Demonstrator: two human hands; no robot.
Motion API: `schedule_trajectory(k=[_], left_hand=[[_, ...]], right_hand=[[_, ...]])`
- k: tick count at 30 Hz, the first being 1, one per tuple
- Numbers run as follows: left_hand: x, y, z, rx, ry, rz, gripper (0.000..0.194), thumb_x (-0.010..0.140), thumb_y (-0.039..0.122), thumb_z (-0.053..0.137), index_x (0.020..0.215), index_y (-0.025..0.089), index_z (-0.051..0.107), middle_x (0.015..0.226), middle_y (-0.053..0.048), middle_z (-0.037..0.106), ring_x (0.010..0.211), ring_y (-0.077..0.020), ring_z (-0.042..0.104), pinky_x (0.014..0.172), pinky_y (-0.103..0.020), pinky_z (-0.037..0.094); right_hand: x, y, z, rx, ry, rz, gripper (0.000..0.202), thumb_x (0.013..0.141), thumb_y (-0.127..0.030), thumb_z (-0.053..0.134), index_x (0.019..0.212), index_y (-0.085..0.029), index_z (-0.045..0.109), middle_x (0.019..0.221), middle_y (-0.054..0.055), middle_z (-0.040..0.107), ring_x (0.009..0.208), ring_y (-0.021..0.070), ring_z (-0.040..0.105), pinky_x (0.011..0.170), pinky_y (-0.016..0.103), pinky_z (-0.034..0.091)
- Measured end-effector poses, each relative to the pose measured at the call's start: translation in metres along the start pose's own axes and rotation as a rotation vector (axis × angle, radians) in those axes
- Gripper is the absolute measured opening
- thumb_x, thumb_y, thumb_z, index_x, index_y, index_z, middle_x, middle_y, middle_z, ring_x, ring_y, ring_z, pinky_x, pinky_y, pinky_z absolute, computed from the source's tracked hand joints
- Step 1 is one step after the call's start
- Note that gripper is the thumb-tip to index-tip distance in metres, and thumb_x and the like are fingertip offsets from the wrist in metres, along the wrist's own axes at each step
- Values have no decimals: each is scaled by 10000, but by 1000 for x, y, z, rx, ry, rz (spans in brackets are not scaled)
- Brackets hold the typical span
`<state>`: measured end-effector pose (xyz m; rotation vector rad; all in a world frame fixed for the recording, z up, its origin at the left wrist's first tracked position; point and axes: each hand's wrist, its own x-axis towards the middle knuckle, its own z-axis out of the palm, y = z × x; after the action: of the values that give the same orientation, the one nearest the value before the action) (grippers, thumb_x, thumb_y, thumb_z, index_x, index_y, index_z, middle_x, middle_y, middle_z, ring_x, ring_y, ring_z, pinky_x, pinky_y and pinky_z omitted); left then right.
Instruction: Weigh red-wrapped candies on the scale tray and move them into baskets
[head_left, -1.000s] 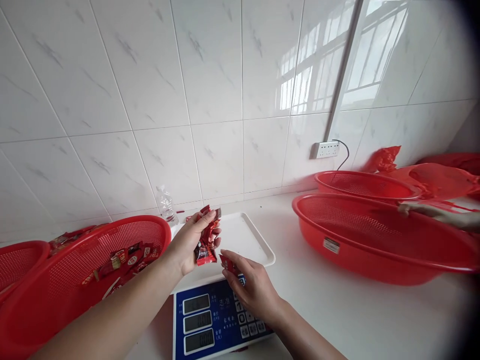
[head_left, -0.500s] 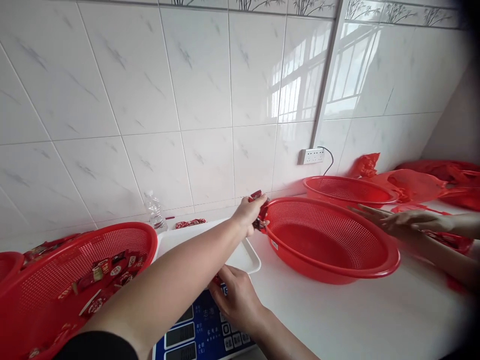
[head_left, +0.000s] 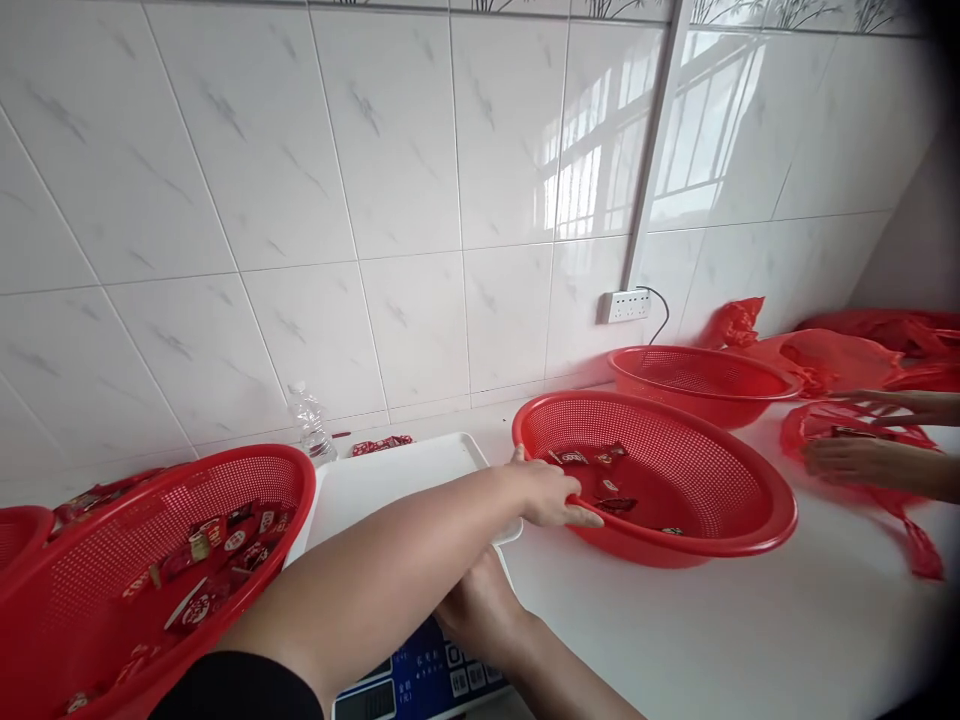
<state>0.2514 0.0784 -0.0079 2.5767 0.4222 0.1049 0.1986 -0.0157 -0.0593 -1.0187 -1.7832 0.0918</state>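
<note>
The left hand [head_left: 551,495] is laid empty, fingers spread, on the rim of the middle basket [head_left: 757,520], where about five candy packets [head_left: 600,475] lie. The right hand [head_left: 480,610] is hidden; its grip cannot be told. Four red baskets are counted. Bare counter [head_left: 712,640] lies in front.

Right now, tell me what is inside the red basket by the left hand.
A few red candy packets lie in the red basket. The left hand at its rim hides part of the near side.

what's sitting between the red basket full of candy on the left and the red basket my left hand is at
In the head view, the white tray on the scale lies between the left basket and the basket at your left hand.
</note>
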Motion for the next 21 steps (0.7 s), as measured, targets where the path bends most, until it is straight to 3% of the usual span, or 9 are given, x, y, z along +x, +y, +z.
schedule_trajectory(k=[4, 7, 10, 13, 18, 21], left_hand=[[-25, -14, -23, 13, 112, -95, 349, 671, 575, 691, 635, 233, 637, 859, -110, 693, 1089, -351, 556, 1043, -550, 251], [-51, -24, -48, -146, 243, -102, 306, 726, 525, 661, 816, 234, 693, 1048, -100, 692, 1137, -309, 545, 1031, -430, 325], [-88, -39, -72, -262, 378, -158, 247, 776, 448, 630, 876, 233, 702, 1083, -63, 698, 1086, -259, 588, 979, -330, 385], [-140, -63, -95, -246, 506, -317, 192, 770, 342, 641, 919, 235, 698, 1092, -41, 698, 1083, -246, 592, 970, -310, 388], [-250, -109, -120, -143, 603, -625, 183, 723, 263, 645, 896, 217, 682, 1041, -48, 703, 1014, -241, 617, 892, -290, 427], [-312, -128, -121, -102, 556, -875, 184, 648, 326, 707, 788, 213, 665, 934, -56, 715, 939, -257, 629, 811, -285, 447]], right_hand=[[1, -5, -1, -15, -29, -13, 141, 831, -172, 459, 800, -196, 595, 733, 52, 671, 630, 178, 609, 584, 281, 472], [0, -7, -4, -15, -50, -16, 242, 882, -204, 471, 1097, -196, 581, 782, 50, 685, 655, 172, 627, 611, 280, 500], [-1, -4, -5, 11, 8, -37, 366, 908, -201, 469, 1274, -215, 488, 914, 72, 715, 770, 181, 673, 702, 299, 539], [-4, 0, -4, 31, 69, -12, 393, 911, -191, 476, 1301, -229, 460, 979, 73, 721, 829, 179, 695, 730, 294, 562], [-3, 0, -4, 11, 78, 44, 262, 937, -207, 437, 1179, -232, 532, 999, 79, 716, 860, 183, 704, 713, 292, 583], [-2, -2, -5, -24, 73, 22, 221, 945, -240, 429, 1117, -237, 567, 985, 79, 712, 853, 187, 703, 691, 288, 584]])
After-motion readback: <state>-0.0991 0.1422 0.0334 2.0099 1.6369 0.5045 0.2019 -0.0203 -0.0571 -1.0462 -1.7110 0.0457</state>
